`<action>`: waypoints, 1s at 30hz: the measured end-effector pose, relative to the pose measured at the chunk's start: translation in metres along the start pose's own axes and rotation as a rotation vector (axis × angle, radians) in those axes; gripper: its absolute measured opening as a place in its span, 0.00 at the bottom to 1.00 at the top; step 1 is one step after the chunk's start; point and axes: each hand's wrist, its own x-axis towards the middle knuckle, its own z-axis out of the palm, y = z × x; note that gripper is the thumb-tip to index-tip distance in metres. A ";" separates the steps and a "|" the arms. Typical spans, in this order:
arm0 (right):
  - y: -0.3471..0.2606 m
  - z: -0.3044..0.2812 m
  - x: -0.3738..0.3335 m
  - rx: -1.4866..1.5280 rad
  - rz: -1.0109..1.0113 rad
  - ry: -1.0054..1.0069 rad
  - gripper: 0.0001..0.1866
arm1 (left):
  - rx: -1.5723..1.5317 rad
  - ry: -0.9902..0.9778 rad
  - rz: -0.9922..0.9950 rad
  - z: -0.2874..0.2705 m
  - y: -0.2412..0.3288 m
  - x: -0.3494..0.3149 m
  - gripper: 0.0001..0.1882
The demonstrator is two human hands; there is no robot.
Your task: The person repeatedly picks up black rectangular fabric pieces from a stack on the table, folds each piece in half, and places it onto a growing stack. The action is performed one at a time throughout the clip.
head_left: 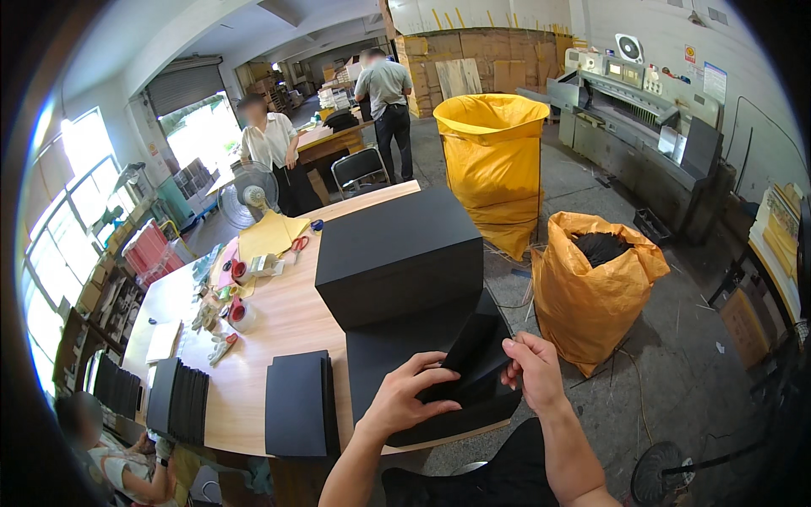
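Note:
A folded black card sheet (473, 347) stands partly raised on the black stack (372, 351) at the table's near right corner. My right hand (530, 367) pinches the right edge of this sheet between thumb and curled fingers. On its left side, my left hand (410, 393) rests against the black card, thumb and fingers apart. Behind both hands rises a taller block of black sheets (397, 245). A smaller pile of black sheets (297, 404) lies to the left of my left forearm.
The wooden table (245, 363) carries red scissors (299, 244), tape rolls (240, 311) and more black piles (177, 401). Two yellow sacks (494, 169) (596, 296) stand right. A fan (247, 194) is at the far left. Three other people are nearby, one seated near left.

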 end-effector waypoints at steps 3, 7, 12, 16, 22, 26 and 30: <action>-0.004 0.000 -0.002 -0.023 0.011 0.004 0.22 | -0.025 0.010 -0.021 -0.001 0.000 -0.001 0.26; -0.003 0.001 -0.004 -0.272 -0.185 0.015 0.22 | -0.061 0.064 -0.070 0.001 0.005 0.001 0.24; -0.005 0.005 -0.003 -0.248 -0.125 0.020 0.21 | 0.038 -0.049 -0.011 -0.001 -0.002 -0.001 0.22; -0.004 0.005 -0.002 -0.005 -0.022 -0.016 0.20 | 0.034 -0.019 -0.005 0.001 0.007 0.002 0.24; 0.002 -0.002 -0.003 -0.021 -0.072 -0.033 0.20 | -0.086 0.007 -0.018 0.000 0.001 0.001 0.29; 0.006 -0.003 -0.003 -0.080 -0.134 -0.019 0.20 | -0.112 0.009 -0.045 0.001 0.001 0.000 0.26; 0.007 0.003 -0.002 -0.308 -0.171 0.049 0.20 | -0.056 0.010 -0.094 -0.001 0.006 0.002 0.23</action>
